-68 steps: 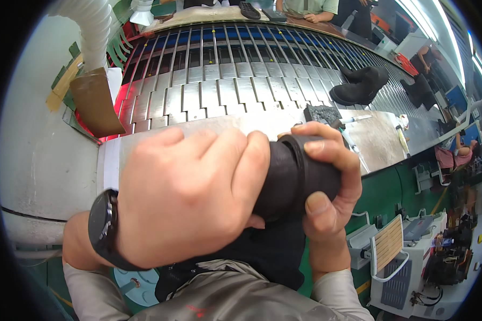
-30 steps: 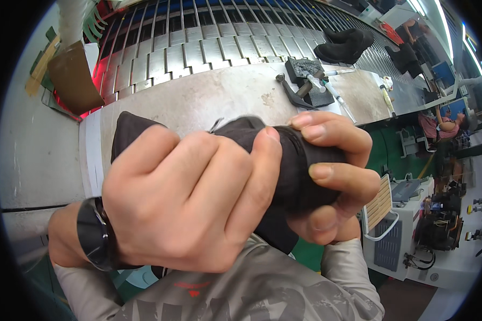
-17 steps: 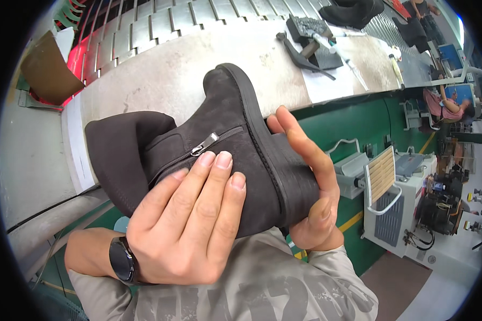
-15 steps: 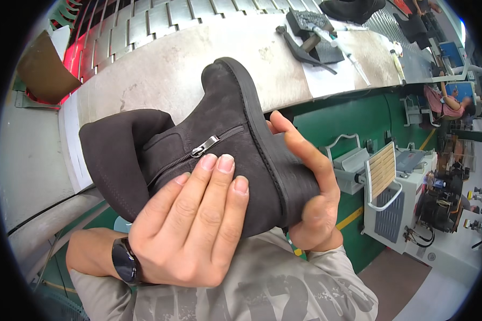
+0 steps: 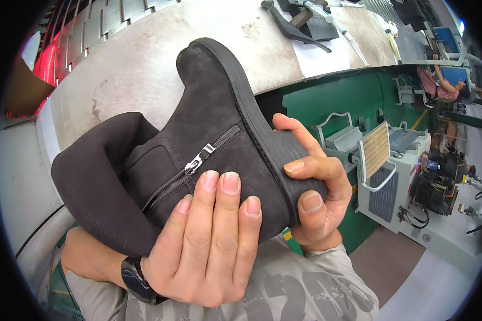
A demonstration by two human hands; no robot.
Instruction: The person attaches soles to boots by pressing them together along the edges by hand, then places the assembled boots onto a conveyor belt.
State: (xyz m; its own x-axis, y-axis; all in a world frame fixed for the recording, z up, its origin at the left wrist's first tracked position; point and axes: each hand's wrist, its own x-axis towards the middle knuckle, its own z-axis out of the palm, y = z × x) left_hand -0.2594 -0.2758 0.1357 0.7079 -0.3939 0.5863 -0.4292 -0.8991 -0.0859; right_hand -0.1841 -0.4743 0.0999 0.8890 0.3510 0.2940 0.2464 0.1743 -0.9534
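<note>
A dark ankle boot (image 5: 209,101) is held on its side in front of me, sole to the right and toe pointing away. A metal zipper pull (image 5: 200,159) sits partway along its side zipper. My left hand (image 5: 203,251) lays its fingers flat on the leather just below the pull. The thumb is hidden, and the palm lies past the boot's near edge. My right hand (image 5: 326,187) wraps the heel, thumb and bent fingers pressing on the thick sole (image 5: 270,144). The soft shaft (image 5: 99,171) folds over at the left.
Beyond the boot runs a pale worktable (image 5: 128,69) beside a slatted metal conveyor (image 5: 99,21). Black tools (image 5: 292,32) and a syringe-like tube (image 5: 353,47) lie at the far side. Machines (image 5: 391,176) stand on the right, with another person (image 5: 436,85) farther back.
The boot's toe and shaft have shifted left in view, and the surroundings have shifted with the camera. My right thumb and fingers have curled onto the heel. My left fingers stay below the pull.
</note>
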